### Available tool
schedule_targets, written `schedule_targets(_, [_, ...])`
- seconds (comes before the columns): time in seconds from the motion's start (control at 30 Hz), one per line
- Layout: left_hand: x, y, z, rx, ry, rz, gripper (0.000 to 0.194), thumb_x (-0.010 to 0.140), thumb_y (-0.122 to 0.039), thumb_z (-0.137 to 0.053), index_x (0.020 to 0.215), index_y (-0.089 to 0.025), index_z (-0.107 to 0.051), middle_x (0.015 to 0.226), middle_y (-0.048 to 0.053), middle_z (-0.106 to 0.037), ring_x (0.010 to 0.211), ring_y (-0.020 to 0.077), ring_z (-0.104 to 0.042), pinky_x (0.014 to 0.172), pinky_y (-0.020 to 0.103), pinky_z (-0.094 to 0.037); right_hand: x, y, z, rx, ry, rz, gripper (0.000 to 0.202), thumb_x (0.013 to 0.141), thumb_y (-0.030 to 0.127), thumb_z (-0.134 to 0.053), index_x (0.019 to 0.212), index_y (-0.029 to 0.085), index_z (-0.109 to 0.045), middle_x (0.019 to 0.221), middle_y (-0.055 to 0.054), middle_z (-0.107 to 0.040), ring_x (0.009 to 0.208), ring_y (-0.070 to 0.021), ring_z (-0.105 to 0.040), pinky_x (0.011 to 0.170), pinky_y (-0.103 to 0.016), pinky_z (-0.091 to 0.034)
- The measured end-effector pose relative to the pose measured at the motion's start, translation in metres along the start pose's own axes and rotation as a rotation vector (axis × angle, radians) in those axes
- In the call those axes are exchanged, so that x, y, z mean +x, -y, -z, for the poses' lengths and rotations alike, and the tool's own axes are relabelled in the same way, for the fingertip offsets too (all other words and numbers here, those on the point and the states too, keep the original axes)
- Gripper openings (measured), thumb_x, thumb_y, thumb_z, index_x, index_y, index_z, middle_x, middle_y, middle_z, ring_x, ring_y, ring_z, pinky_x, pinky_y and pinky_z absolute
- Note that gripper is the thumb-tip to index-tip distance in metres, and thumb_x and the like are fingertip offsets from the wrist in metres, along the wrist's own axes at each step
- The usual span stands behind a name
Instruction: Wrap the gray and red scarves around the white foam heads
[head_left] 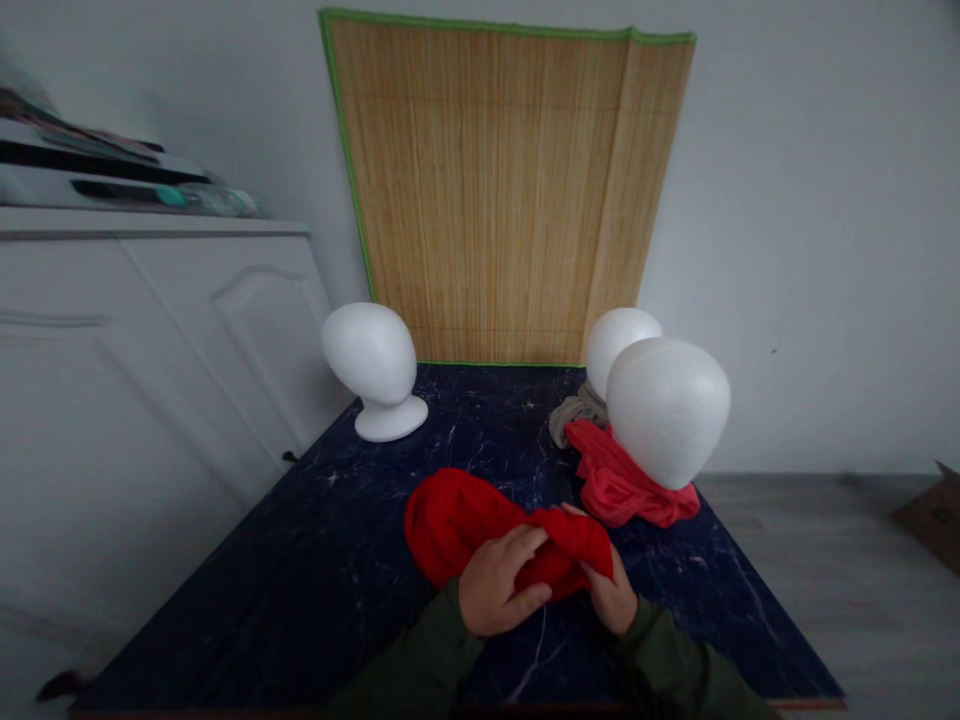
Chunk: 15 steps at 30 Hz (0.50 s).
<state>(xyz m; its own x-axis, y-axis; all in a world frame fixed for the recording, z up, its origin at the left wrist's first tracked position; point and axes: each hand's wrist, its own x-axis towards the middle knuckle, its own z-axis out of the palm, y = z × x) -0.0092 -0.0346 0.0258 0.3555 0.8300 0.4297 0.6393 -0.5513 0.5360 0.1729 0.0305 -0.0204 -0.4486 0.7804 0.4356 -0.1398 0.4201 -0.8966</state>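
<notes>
A bright red knitted cloth item (pixel 457 515) lies on the dark blue marbled table (pixel 300 600), near its front middle. My left hand (pixel 499 585) rests on its near side, thumb and fingers apart, the fingertips against a fold. At the item's right end, my right hand (pixel 611 590) grips the red fabric, with the thumb on the near side and some fingers hidden behind it. A white foam head (pixel 371 360) on a round base stands at the back left, touching neither hand.
Two more white foam heads, one nearer (pixel 667 405) and one behind (pixel 619 345), stand at the right with coral-red cloth (pixel 611 485) and grey cloth (pixel 568 418) around their bases. White cabinets (pixel 277 320) border the left; a bamboo mat (pixel 502 190) hangs behind.
</notes>
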Motion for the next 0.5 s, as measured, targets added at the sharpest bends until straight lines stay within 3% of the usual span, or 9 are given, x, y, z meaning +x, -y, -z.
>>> schedule_targets(0.17, [-0.003,0.006,-0.005,0.142,0.165,0.193,0.060,0.061,-0.043,-0.067,0.112,-0.017,-0.048,0.108,0.009,-0.057,0.096,0.0242,-0.054,0.085,0.038,-0.043,0.007,-0.005,0.006,0.157,-0.288,0.002,0.048,0.080,0.035,-0.043,0.126,0.023,-0.038,0.129,-0.007,-0.044,0.118,-0.0233,-0.041,0.102,-0.045,-0.028])
schedule_targets(0.23, [-0.008,0.006,-0.006,0.205,0.195,0.203,0.038,0.067,-0.032,-0.064,0.101,-0.018,-0.055,0.106,0.008,-0.059,0.097,0.0237,-0.054,0.087,0.039,-0.043,0.009,-0.005,0.013,0.163,-0.400,0.052,0.050,0.079,0.033,-0.040,0.127,0.024,-0.036,0.129,-0.007,-0.043,0.119,-0.0232,-0.039,0.102,-0.046,-0.027])
schedule_targets(0.3, [-0.017,0.004,-0.003,0.237,0.153,0.191,0.018,0.075,-0.021,-0.054,0.093,-0.019,-0.059,0.106,0.007,-0.061,0.101,0.0224,-0.054,0.092,0.041,-0.040,0.008,-0.002,0.021,0.118,-0.476,0.103,0.049,0.078,0.031,-0.037,0.127,0.024,-0.035,0.129,-0.007,-0.042,0.120,-0.0240,-0.038,0.101,-0.049,-0.026])
schedule_targets(0.4, [-0.034,-0.006,0.014,0.211,0.005,0.181,0.025,0.080,-0.017,-0.046,0.103,-0.021,-0.056,0.110,0.006,-0.061,0.104,0.0201,-0.053,0.099,0.042,-0.034,0.002,0.007,0.036,-0.092,-0.480,0.167,0.038,0.079,0.030,-0.034,0.114,0.022,-0.048,0.125,-0.008,-0.045,0.119,-0.0261,-0.038,0.101,-0.052,-0.025])
schedule_targets(0.5, [-0.046,-0.021,0.041,0.186,-0.101,0.213,0.032,0.083,-0.016,-0.036,0.109,-0.023,-0.053,0.106,0.005,-0.063,0.098,0.0170,-0.057,0.091,0.032,-0.041,-0.003,0.020,0.046,-0.375,-0.366,0.214,0.027,0.082,0.028,-0.032,0.091,0.022,-0.056,0.110,-0.009,-0.055,0.109,-0.0270,-0.047,0.095,-0.050,-0.034])
